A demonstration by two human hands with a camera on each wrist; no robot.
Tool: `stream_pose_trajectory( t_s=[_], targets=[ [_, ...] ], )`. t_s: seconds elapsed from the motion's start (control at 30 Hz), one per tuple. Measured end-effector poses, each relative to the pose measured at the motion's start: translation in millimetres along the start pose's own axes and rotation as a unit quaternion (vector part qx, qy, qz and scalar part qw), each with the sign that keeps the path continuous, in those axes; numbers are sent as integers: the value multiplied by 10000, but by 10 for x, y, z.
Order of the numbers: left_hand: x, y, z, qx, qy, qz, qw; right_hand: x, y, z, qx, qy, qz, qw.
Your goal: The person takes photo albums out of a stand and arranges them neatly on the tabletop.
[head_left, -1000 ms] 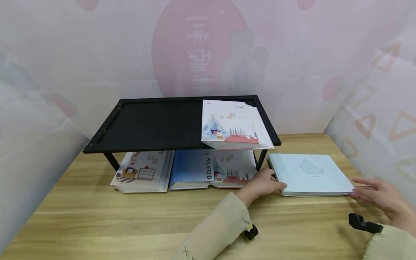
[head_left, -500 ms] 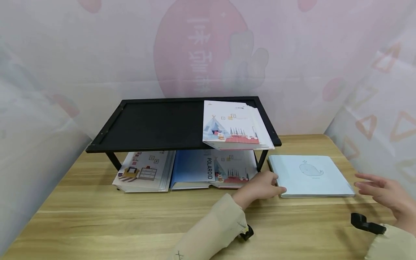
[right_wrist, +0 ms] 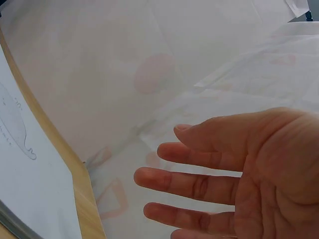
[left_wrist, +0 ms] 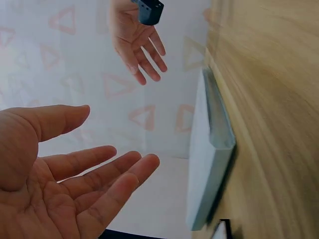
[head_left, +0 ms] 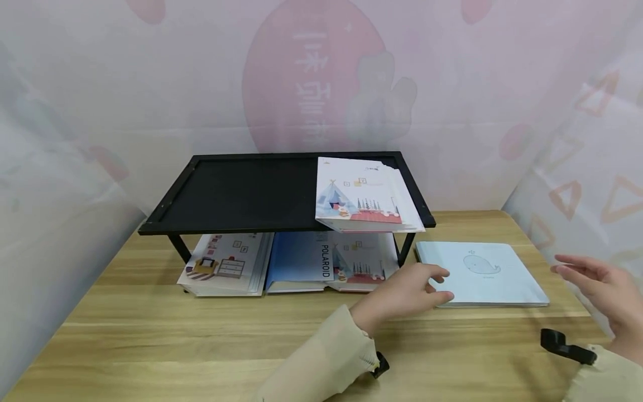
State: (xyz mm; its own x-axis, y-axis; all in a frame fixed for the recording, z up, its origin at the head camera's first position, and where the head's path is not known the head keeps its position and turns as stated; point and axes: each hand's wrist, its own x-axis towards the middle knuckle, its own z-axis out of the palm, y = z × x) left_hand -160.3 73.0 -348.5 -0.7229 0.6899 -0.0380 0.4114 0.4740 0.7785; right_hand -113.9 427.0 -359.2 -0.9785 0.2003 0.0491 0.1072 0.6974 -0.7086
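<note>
A pale blue album (head_left: 487, 279) with a whale drawing lies flat on the wooden table, right of the black rack. My left hand (head_left: 409, 290) hovers by its left front corner, fingers spread and holding nothing. In the left wrist view that hand (left_wrist: 75, 184) is apart from the album (left_wrist: 209, 144), whose edge faces it. Off the album's right side my right hand (head_left: 600, 287) is raised with nothing in it. The right wrist view shows its fingers (right_wrist: 189, 181) relaxed, with the album's cover (right_wrist: 30, 164) at the left edge.
A black two-tier rack (head_left: 246, 192) stands at the back. On its top right sits a white illustrated album (head_left: 356, 187). Underneath lie another illustrated album (head_left: 226, 268), a blue POLAROID album (head_left: 300, 259) and a tent-picture album (head_left: 364, 259). Printed cloth walls (head_left: 452, 111) enclose the table.
Both hands have come away from the album: first the right moved off its right edge, then the left lifted from its left corner. The album stays on the table.
</note>
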Motion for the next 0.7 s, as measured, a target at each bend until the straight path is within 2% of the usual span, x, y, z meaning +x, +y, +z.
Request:
stream_pose_trajectory(
  t_s=[0.17, 0.5, 0.7],
  targets=[
    [-131, 128, -81, 174, 128, 400, 9990, -4, -183, 8, -273, 74, 47, 9996],
    [-377, 300, -329, 550, 549, 1236, 9893, -20, -564, 66, 268, 110, -521, 9982],
    [-541, 362, -508, 370, 834, 1576, 9833, -15, -740, 129, 304, 78, -818, 9962]
  ],
)
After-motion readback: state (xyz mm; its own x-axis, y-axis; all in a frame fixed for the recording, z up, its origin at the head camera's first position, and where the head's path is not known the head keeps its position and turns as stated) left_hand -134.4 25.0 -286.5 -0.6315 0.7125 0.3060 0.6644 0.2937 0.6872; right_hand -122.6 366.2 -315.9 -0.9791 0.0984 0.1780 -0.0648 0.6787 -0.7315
